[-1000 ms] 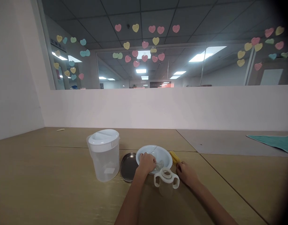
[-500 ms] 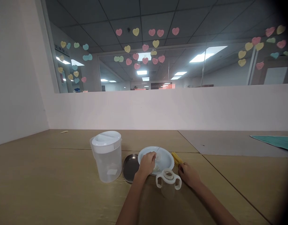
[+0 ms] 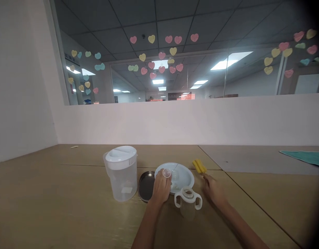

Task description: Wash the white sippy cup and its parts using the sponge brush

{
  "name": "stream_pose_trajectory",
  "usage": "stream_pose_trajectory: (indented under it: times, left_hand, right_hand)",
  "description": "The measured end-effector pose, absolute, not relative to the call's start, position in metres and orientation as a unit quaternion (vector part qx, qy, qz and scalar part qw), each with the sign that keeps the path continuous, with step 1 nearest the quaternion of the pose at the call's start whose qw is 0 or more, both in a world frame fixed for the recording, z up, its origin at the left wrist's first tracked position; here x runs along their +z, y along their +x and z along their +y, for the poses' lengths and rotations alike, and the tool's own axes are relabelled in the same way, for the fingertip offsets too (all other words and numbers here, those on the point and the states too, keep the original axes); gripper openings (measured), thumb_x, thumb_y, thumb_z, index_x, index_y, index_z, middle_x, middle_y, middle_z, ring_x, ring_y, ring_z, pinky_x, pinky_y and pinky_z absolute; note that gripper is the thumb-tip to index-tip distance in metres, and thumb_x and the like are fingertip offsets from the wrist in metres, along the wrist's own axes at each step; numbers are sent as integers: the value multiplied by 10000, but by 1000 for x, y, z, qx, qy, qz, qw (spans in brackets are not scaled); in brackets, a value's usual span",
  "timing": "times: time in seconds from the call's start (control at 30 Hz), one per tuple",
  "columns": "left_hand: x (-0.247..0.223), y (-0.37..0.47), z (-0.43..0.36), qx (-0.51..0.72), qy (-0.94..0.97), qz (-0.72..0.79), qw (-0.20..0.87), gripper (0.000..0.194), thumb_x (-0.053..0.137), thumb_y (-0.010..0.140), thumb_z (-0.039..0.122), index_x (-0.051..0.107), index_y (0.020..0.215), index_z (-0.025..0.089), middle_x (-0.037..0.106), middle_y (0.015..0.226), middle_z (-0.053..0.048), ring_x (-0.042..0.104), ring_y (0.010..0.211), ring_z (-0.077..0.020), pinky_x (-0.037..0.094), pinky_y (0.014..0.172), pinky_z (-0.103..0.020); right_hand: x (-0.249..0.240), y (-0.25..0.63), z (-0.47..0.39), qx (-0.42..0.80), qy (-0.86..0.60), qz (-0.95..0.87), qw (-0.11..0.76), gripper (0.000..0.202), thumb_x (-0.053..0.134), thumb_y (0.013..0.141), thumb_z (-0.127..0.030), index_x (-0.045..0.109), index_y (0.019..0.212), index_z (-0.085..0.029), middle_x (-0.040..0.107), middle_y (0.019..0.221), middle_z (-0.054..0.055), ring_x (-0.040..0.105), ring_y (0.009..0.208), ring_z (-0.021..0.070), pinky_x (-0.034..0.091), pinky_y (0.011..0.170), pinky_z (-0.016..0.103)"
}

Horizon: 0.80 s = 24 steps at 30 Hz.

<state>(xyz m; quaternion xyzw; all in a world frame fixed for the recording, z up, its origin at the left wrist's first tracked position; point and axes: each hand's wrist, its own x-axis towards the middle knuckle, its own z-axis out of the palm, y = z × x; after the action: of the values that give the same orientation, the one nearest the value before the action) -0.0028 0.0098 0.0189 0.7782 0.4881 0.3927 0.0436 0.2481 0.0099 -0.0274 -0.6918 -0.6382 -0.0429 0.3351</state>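
My left hand point(image 3: 161, 188) is closed around a small clear, round-topped piece point(image 3: 167, 173), over the left part of a pale plate point(image 3: 185, 176). Other clear pieces point(image 3: 175, 175) lie on that plate. To the right, my right hand point(image 3: 212, 188) has its fingers pinched just below a yellow sponge-like item point(image 3: 199, 166); the fingertips seem to hold its thin end. Between my forearms stands a clear cup with a white two-handled ring point(image 3: 188, 199), touched by neither hand.
A clear pitcher with a white lid point(image 3: 123, 173) stands on the left, beside a dark metal tray point(image 3: 146, 186). A teal cloth point(image 3: 307, 158) lies at the far right. Behind the table point(image 3: 71, 200) rises a white wall point(image 3: 149, 124) with a window.
My left hand has lifted a clear piece and turned it upward. The yellow item has risen and tilted away from the table, with my right hand slightly farther right.
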Motion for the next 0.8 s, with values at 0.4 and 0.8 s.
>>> stream_pose_trajectory:
  times: [0.4,0.8]
  left_hand:
    - [20,3,10,436,718,542,19,346,280,937,277,611,884,194,648,931,-60,570,911,-179,406,842,-287]
    - [11,-2,19,672,590,420,155,300,488,856,317,648,1064,173,664,1054,-102,603,977,-210,451,855,-318]
  right_hand:
    - [-10,237,-7,-67,-640,-604,470,268,344,828,-334,539,932,-181,658,877,98,609,713,215,426,663,302]
    - [46,207,-8,9,-538,-684,493,405,409,830,-371,615,1120,-178,671,1063,76,632,869,207,487,759,314]
